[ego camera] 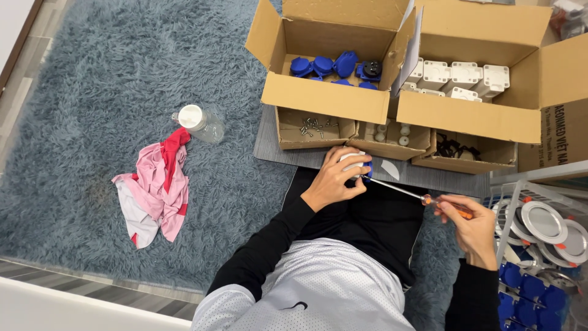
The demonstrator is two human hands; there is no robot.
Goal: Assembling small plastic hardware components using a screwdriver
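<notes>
Holding a small white and blue part [355, 164] steady over the lap, the left hand [334, 181] wraps its fingers around it, so the screwdriver [422, 197] can meet it from the right. The right hand [468, 224] pinches the orange handle with fingers pressed together. Small trays of screws [312, 127] lie just beyond, in easy reach, before two open boxes [343, 61].

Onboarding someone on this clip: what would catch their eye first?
At centre, the left hand grips a small white-and-blue part while the right hand drives an orange-handled screwdriver into it. Just above, two open cardboard boxes sit side by side, the left box holding blue parts, the right box holding white parts. Off to the left, a pink-and-red cloth lies crumpled on the grey-blue shag rug.
</notes>
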